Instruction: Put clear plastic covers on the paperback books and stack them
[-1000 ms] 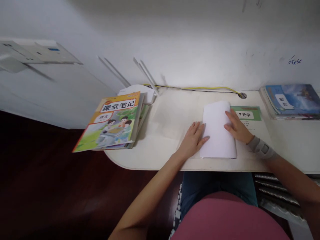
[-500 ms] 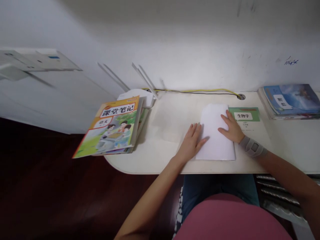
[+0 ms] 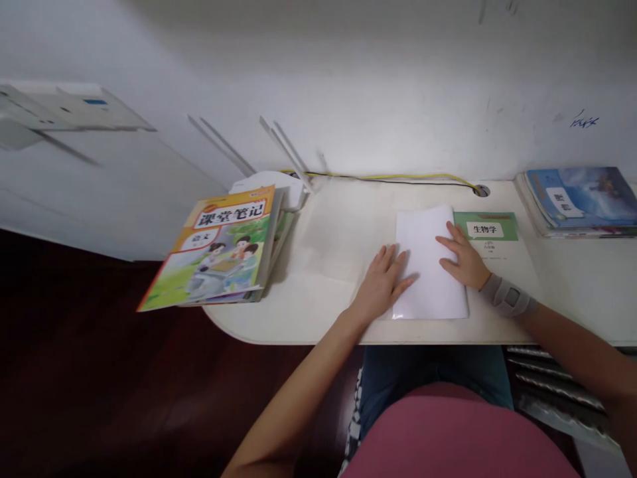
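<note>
A white sheet of paper lies near the front edge of the desk, its right side against or over a green-and-white biology textbook. I cannot tell whether the sheet is joined to the book. My left hand is laid flat at the sheet's left edge, fingers stretched out and thumb on the paper. On the right edge of the sheet rests my right hand, fingers spread, partly over the textbook. A grey wrist strap is round my right wrist. Neither hand grips anything.
A stack of books overhangs the desk's left end, in front of a white router with upright antennas. Another book stack stands at the back right. Yellow and black cables run along the wall into a desk hole.
My right hand has slid slightly down and to the right on the sheet. The paper's upper left corner looks straighter now. The left hand has barely moved; the view has shifted a little.
</note>
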Demonstrator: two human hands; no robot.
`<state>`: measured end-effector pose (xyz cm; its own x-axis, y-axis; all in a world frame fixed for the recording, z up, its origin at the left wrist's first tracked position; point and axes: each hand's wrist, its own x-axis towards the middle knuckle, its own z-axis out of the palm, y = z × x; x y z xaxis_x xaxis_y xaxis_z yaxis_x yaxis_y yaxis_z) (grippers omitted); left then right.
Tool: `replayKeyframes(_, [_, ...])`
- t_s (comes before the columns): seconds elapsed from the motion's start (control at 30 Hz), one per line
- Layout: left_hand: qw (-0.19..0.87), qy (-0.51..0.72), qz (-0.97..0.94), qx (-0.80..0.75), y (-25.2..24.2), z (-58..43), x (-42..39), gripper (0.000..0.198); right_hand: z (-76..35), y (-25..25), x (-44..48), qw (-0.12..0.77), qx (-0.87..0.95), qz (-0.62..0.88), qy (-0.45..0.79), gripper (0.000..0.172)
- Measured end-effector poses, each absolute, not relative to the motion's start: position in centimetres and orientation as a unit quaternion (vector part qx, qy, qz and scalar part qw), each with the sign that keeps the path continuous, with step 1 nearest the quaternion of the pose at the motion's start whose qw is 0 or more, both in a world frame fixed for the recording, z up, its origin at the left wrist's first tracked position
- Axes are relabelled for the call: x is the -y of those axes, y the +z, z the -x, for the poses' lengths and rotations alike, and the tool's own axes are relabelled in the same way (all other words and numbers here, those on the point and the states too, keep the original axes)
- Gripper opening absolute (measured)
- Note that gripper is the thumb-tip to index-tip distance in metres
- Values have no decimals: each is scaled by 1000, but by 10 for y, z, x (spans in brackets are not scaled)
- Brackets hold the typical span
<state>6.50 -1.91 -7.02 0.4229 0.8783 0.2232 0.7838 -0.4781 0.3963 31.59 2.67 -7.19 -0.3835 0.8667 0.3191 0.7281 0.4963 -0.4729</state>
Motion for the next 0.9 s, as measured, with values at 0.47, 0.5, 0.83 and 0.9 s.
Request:
replayKeyframes(0.47, [127,227,-830,-494,-69,-63,20,60,-314,-57,29,232,884,386,121,81])
replayKeyframes(0.5, [130,227,-829,-495,-70,-63,20,60,-318,-56,37,213,897,370,113,87])
replayKeyframes(0.83, [161,251,-815,-496,-66,-64,21,64,-318,-56,44,147,907,387,81,90])
replayKeyframes(0.9, [164,256,-813,-497,-66,-64,21,63,-316,-54,47,147,907,385,82,88])
